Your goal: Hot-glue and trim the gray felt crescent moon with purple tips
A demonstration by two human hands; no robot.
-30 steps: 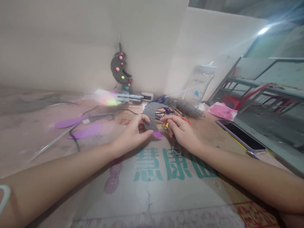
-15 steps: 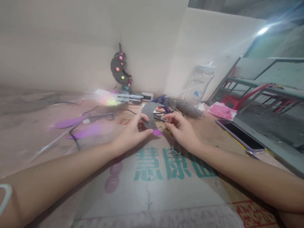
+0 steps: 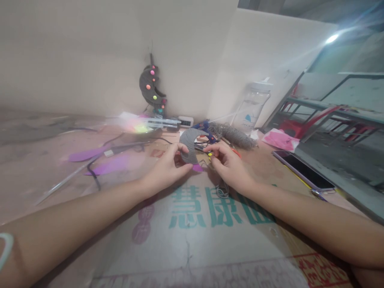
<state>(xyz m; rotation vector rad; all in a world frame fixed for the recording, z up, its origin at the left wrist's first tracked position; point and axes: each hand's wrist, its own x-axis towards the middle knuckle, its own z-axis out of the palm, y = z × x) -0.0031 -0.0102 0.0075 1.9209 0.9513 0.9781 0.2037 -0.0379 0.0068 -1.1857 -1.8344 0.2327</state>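
A crescent moon shape wrapped in grey yarn (image 3: 189, 146) is upright in my left hand (image 3: 168, 165), pinched at its outer curve between thumb and fingers. My right hand (image 3: 229, 165) is just right of the crescent's open side, its thumb and fingers closed together. Small yellow bits (image 3: 210, 155) show at those fingertips; whether they are gripped cannot be made out. A dark, thin tool (image 3: 199, 149) is partly visible between the hands. Below the right hand lies a loose loop of grey yarn (image 3: 222, 191). A purple piece (image 3: 197, 168) shows under the crescent.
Against the wall is a dark crescent with coloured balls (image 3: 150, 86). Behind my hands are a grey yarn bundle (image 3: 237, 136) and a clear bottle (image 3: 252, 106). A phone (image 3: 303, 170) and pink packet (image 3: 280, 140) lie right, purple pieces (image 3: 108, 166) left, on printed cardboard (image 3: 162, 252).
My right hand has shifted slightly, uncovering the yellow bits at its fingertips and something red-orange behind it. The crescent has turned a little in my left hand, which stays in place.
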